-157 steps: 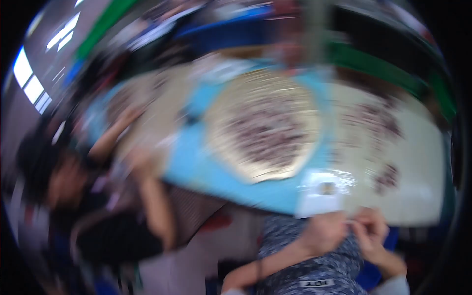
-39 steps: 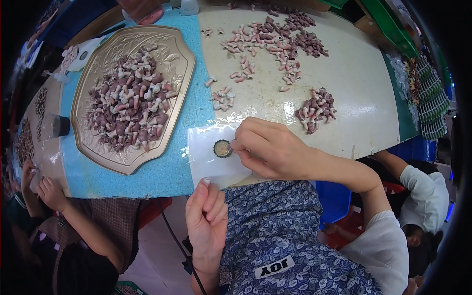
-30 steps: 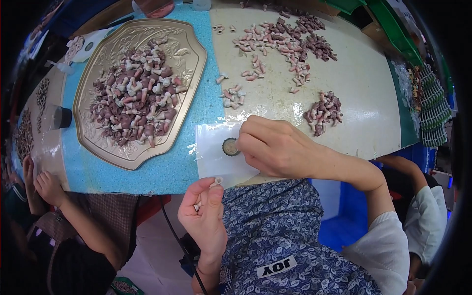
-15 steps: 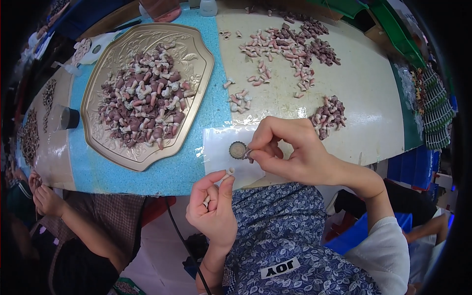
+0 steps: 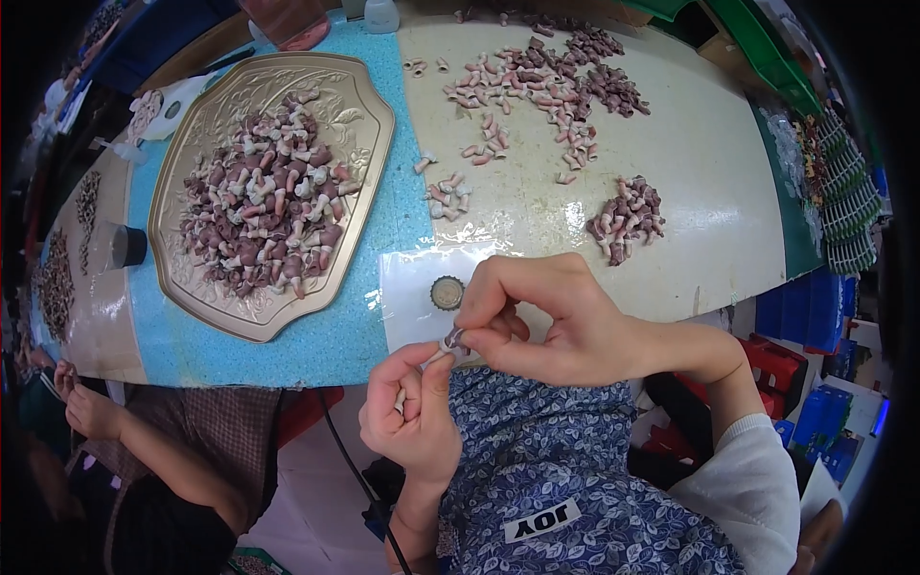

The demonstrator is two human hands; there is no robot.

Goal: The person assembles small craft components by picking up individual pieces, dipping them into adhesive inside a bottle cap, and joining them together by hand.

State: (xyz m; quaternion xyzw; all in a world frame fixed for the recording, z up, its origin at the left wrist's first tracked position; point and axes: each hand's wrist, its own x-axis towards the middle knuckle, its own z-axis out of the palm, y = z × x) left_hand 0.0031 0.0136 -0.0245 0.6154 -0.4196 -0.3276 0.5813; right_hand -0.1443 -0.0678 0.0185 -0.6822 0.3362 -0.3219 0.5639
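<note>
Head view: a white sheet (image 5: pixel 414 297) lies at the table's near edge with one round bottle cap (image 5: pixel 447 292) on it. Right hand (image 5: pixel 556 321) pinches a small piece (image 5: pixel 452 337) just near the cap; its axis cannot be told. Left hand (image 5: pixel 412 417) fingers curl narrowly, touching it. One gold tray (image 5: pixel 369 144) lies far left.

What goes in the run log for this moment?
left hand: pinches small piece | right hand: works it at tip | bottle cap on white sheet

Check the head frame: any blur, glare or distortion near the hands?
Head view: sharp, no motion blur; both hands, left hand and right hand, in focus. Fisheye bends the table edge, black vignette at corners. Soft glare on the gold tray.
</note>
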